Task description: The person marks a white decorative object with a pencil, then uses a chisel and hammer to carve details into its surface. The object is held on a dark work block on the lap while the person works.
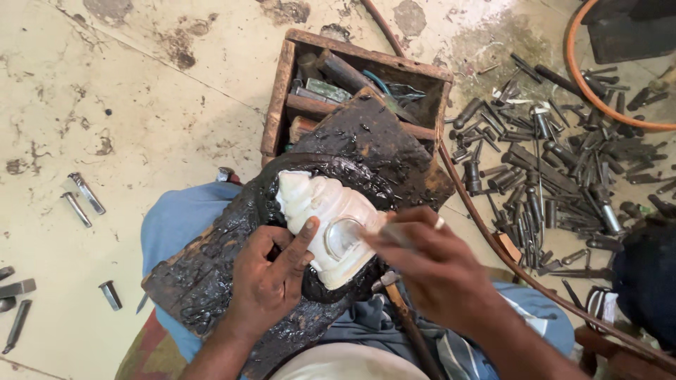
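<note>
On the stained pale concrete floor [141,84] at far left lie several short grey metal punches [83,199], loose and well apart from the work. Next, across the person's lap in blue cloth [172,218], rests a black pitch-coated wooden board [204,274], tilted, its far end leaning against an open brown wooden toolbox [282,91] that holds more tools.

Embedded in the pitch mound on the board sits the white carved conch shell [317,211], ribbed end pointing up-left, with a clear round patch on its near face. The pitch surrounds it on all sides.

The left hand [271,278] lies flat on the pitch just beside the shell, fingers spread, the forefinger laid on the shell's lower left edge. It presses rather than grips; nothing is enclosed in it.

The right hand [429,260] is closed, fingers together, about a thin pale tool [394,233] whose tip meets the shell near the round patch. The tool is blurred and its kind cannot be told. A ring shows on one finger.

Beneath the right hand a brown wooden handle [405,324] runs down across the lap. To the right, a thin brown hose [493,239] crosses the floor, and beyond it a large scatter of dark metal chisels and punches [556,176]. An orange hose [598,98] curves at top right.
</note>
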